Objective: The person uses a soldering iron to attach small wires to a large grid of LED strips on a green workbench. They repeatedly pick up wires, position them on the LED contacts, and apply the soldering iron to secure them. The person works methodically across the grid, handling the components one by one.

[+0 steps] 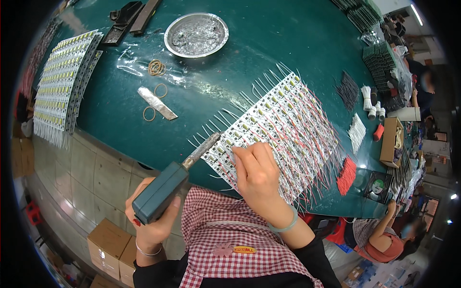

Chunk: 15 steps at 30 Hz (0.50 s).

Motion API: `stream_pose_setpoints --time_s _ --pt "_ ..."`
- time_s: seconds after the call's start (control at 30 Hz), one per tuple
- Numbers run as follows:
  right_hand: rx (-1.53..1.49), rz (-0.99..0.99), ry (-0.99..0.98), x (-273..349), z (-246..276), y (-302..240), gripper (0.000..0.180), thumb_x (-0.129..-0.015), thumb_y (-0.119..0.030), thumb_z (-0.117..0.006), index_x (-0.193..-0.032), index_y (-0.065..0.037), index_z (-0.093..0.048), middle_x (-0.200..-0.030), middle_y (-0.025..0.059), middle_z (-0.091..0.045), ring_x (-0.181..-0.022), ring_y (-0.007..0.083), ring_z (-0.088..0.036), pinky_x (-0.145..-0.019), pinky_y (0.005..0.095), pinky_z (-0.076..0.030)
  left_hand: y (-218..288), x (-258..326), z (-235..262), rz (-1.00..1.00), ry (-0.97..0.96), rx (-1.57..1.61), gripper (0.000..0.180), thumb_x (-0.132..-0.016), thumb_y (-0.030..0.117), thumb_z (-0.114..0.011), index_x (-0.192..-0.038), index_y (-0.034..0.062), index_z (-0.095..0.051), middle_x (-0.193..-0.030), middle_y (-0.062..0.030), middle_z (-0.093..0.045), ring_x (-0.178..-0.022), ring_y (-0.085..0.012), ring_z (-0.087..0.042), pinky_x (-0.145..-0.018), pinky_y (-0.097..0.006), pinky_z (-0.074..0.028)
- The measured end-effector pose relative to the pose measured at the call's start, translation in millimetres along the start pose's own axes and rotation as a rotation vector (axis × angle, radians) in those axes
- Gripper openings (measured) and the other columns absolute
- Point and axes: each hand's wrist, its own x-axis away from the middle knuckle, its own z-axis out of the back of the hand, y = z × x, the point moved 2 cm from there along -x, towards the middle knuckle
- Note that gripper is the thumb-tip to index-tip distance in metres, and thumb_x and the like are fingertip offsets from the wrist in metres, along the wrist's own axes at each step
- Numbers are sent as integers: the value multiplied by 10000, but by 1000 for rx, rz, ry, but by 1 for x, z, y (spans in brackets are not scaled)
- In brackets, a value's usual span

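My left hand (162, 224) is wrapped round a dark green soldering gun (162, 191). Its long metal tip points away to the right and meets the near left edge of a white circuit board panel (249, 126). Rows of small yellow-green parts cover this panel, with many thin white and red wires over it and along its edges. My right hand (260, 180) is over the panel's near left part, close to the iron's tip. Thumb and fingers there are pinched together; whatever is between them is too small or hidden to make out.
On the green table (211, 86) lie a metal bowl (197, 36), rubber bands (156, 68) and a silvery bar (157, 102). More panels (67, 84) are stacked at the left edge. Bundles of black, white and red wires (346, 175) lie right, near a fan (377, 186). Co-workers sit beyond.
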Motion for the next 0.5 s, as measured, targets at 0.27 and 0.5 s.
stream_pose_setpoints --time_s 0.27,0.5 --pt "-8 -32 9 3 -7 2 198 -785 40 -677 -979 3 -667 -817 100 -516 -757 278 -524 -649 383 -439 -4 -1 2 -50 -22 -20 272 -680 -11 -732 -939 -76 -679 -910 -141 -666 -768 -202 -641 -676 -297 -505" --pt "-48 -34 -5 3 -6 6 211 -768 65 -679 -965 -10 -666 -834 93 -543 -782 285 -532 -675 388 -447 -6 -1 2 -78 -12 -12 280 -685 0 -744 -949 -71 -683 -914 -141 -670 -765 -202 -648 -673 -294 -508"
